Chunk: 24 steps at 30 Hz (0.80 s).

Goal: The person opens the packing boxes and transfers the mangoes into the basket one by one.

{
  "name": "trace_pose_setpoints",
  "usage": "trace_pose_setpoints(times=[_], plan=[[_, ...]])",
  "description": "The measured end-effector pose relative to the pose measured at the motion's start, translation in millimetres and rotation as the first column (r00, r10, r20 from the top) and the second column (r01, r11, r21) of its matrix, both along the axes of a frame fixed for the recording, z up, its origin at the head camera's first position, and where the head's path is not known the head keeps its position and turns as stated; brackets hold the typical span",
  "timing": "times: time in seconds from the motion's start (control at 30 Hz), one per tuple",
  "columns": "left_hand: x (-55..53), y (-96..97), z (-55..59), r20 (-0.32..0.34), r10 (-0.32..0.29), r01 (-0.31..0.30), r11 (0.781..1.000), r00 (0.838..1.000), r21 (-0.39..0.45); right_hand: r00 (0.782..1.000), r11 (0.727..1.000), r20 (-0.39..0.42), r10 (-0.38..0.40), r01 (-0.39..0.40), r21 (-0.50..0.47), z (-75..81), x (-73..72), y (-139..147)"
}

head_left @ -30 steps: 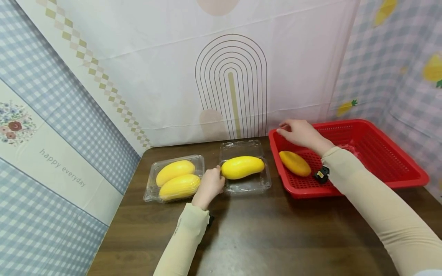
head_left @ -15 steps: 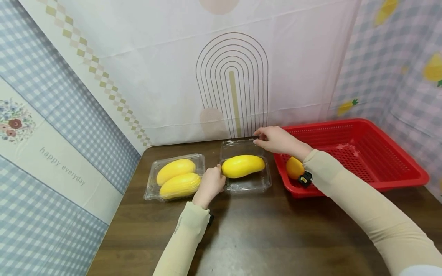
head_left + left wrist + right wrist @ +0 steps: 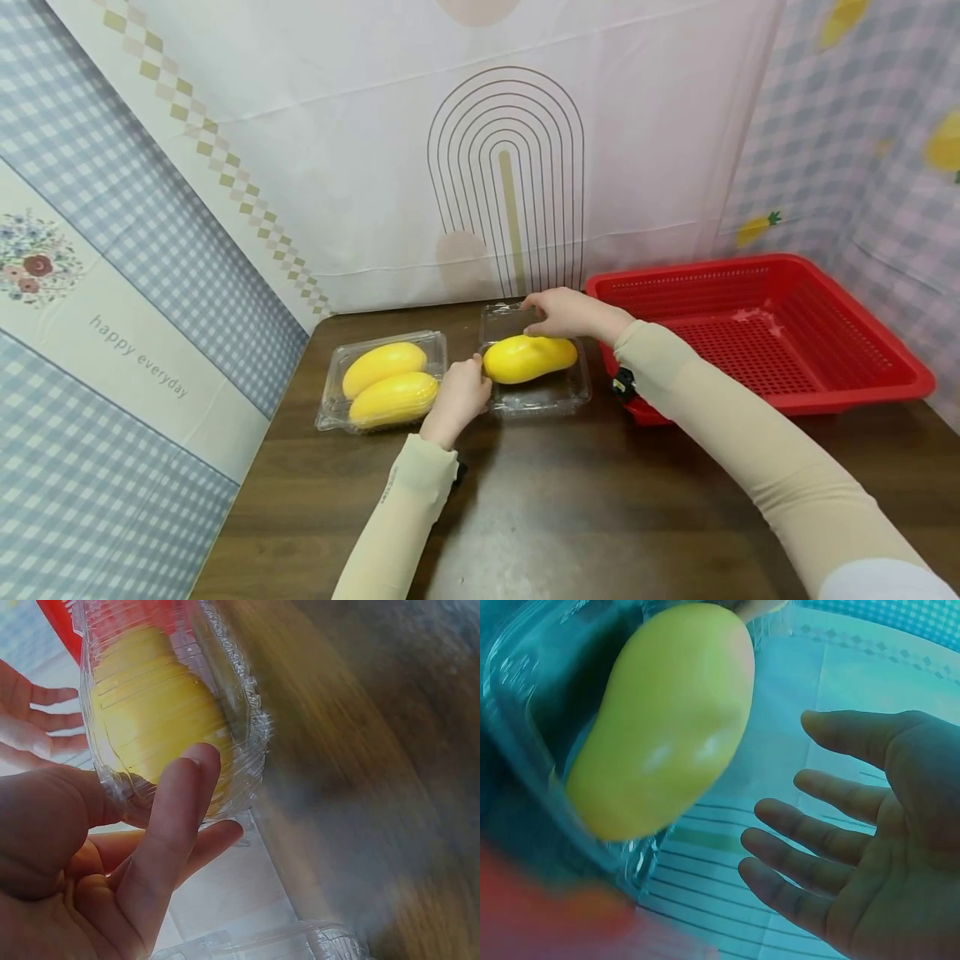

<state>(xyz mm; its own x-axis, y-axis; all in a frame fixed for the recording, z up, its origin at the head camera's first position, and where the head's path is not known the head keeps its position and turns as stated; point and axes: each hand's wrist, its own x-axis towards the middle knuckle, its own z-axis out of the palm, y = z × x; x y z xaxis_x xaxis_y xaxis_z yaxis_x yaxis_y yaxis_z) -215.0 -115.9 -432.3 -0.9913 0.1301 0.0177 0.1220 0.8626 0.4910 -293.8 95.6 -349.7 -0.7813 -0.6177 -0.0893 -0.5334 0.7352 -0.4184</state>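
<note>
A large yellow mango (image 3: 528,360) lies in a clear plastic clamshell box (image 3: 543,406), whose lid stands folded back behind it. My left hand (image 3: 459,392) grips the box's left end; the left wrist view has the thumb and fingers (image 3: 169,817) about its corner. Over the box's far side reaches my right hand (image 3: 573,314), fingers spread and relaxed. In the right wrist view this hand (image 3: 885,832) holds nothing, and a gap shows between it and the mango (image 3: 667,720).
Left of my left hand sits another clear box (image 3: 327,396) with two yellow mangoes (image 3: 393,400) inside. A red basket (image 3: 840,402) stands at the right, partly behind my right arm. All rest on a brown wooden table (image 3: 570,517) against a patterned cloth backdrop (image 3: 360,192).
My right hand has moved left from over the red basket to above the box with the single mango. My arm now hides the mango in the basket. The left hand stays in place.
</note>
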Motion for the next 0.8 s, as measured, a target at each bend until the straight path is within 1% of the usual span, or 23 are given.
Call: trace_pose_setpoints(times=[0.1, 0.33, 0.47, 0.6, 0.7, 0.8], plan=[[-0.6, 0.0, 0.3, 0.007, 0.002, -0.002, 1.000, 1.000, 0.000, 0.999, 1.000, 0.036, 0.001, -0.002, 0.011, -3.3, -2.2, -8.2], [-3.0, 2.2, 0.2, 0.007, 0.002, -0.002, 1.000, 1.000, -0.025, 0.997, 0.997, 0.079, 0.003, -0.009, 0.075, -11.9, -4.6, -20.4], [-5.0, 3.7, -0.3, 0.011, -0.011, 0.012, 1.000, 1.000, -0.028, 0.996, 0.995, 0.090, 0.008, -0.016, 0.096, -14.8, -1.7, -21.3], [-6.3, 3.2, -1.5, 0.007, -0.018, 0.019, 0.999, 1.000, -0.027, 0.997, 0.990, 0.058, 0.041, -0.049, 0.132, -18.0, 2.9, -23.8], [-6.0, 2.5, -1.9, 0.005, -0.016, 0.016, 1.000, 1.000, -0.027, 0.996, 0.986, 0.066, 0.052, -0.062, 0.157, -20.7, 6.7, -27.5], [-5.3, 1.4, -2.0, 0.003, -0.006, 0.006, 1.000, 1.000, -0.024, 0.994, 0.982, 0.095, 0.049, -0.065, 0.175, -23.3, 10.0, -31.8]])
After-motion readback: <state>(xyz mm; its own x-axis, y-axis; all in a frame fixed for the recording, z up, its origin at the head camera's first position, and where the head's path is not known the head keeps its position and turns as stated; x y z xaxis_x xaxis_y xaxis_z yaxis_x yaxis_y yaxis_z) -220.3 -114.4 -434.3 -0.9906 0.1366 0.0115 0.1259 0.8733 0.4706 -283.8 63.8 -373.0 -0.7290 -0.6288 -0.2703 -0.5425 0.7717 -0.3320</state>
